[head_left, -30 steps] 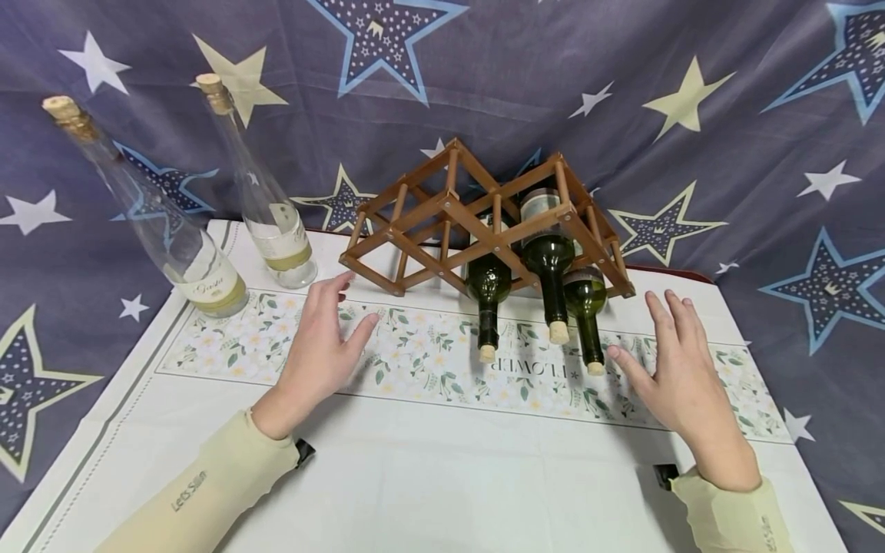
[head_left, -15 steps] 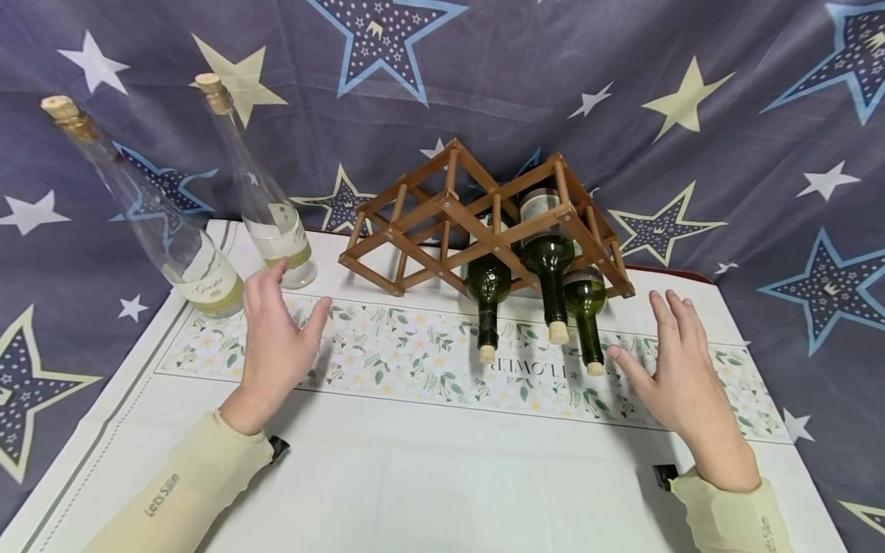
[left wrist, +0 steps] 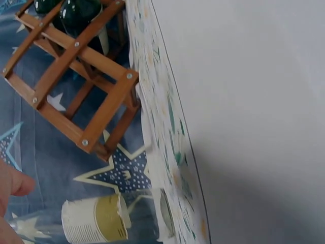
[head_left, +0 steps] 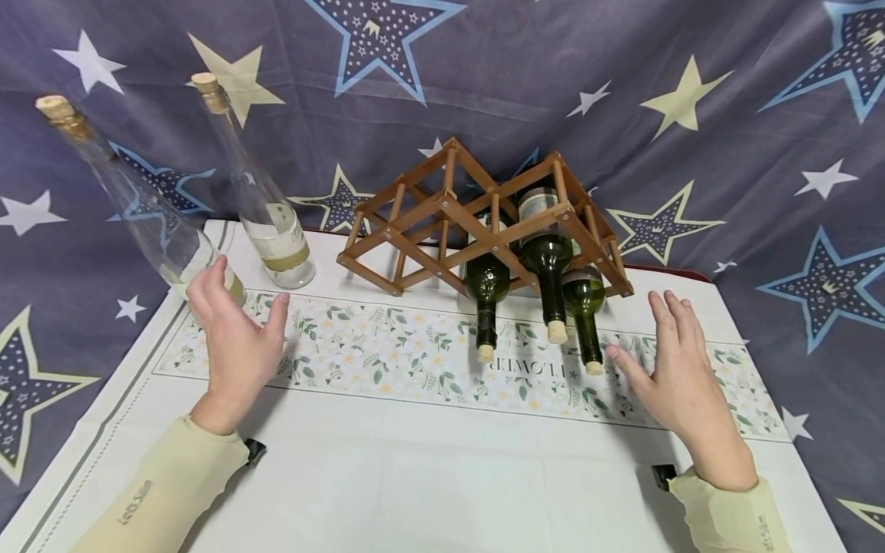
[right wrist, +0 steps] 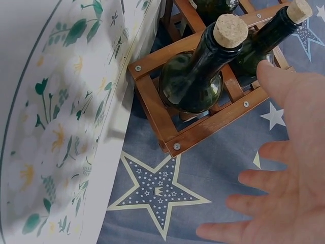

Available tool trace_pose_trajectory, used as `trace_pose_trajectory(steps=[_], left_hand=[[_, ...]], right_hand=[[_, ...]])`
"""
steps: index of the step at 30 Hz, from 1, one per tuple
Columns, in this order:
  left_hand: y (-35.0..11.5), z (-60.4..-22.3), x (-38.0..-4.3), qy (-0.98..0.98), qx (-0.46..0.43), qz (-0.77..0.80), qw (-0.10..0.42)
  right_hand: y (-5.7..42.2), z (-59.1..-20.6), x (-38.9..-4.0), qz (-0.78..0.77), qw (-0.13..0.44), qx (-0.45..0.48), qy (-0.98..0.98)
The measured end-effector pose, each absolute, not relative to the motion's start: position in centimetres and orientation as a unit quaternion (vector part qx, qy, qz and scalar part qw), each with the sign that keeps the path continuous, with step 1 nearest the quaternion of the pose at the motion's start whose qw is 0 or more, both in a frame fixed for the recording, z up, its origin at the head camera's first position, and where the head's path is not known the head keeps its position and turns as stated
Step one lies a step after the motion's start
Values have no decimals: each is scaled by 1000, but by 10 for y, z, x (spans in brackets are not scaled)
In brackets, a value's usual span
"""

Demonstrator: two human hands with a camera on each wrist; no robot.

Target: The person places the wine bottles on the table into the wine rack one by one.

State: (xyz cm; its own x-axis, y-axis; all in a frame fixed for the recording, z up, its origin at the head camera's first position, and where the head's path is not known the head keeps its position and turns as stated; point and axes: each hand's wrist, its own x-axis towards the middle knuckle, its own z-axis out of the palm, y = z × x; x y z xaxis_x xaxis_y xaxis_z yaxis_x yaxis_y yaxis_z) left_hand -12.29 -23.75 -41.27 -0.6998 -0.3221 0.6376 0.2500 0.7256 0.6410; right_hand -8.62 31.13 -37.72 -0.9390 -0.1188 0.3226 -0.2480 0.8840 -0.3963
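My left hand (head_left: 236,338), fingers spread and thumb up, is in front of the leftmost clear glass bottle (head_left: 148,207) and overlaps its label in the head view. A second clear bottle (head_left: 273,223), corked and with a white and gold label, stands upright just right of it. My right hand (head_left: 681,369) hangs with spread fingers near the wooden wine rack (head_left: 445,203), holding nothing. Three green corked bottles lie in the rack's right part, necks toward me: one at left (head_left: 488,284), one higher (head_left: 548,253), one low at right (head_left: 585,299).
A white cloth with a floral strip (head_left: 408,357) covers the table. Behind it hangs a dark star-patterned curtain (head_left: 498,84). The rack's left compartments (head_left: 397,253) hold no bottles. Black wrist straps (head_left: 664,476) show below both hands.
My left hand has moved left, from near the rack's left end, past the second clear bottle, to the leftmost one. The right hand has stayed in place.
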Motion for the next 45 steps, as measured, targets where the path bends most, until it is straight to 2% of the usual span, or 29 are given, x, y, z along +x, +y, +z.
trace_pose_trajectory(steps=[22, 45], left_hand=[[-273, -417, -136, -815, 65, -359, 451], [-301, -422, -154, -801, 123, -379, 446]], right_hand=[[311, -383, -86, 220, 157, 100, -958], [315, -393, -82, 212, 151, 91, -961]])
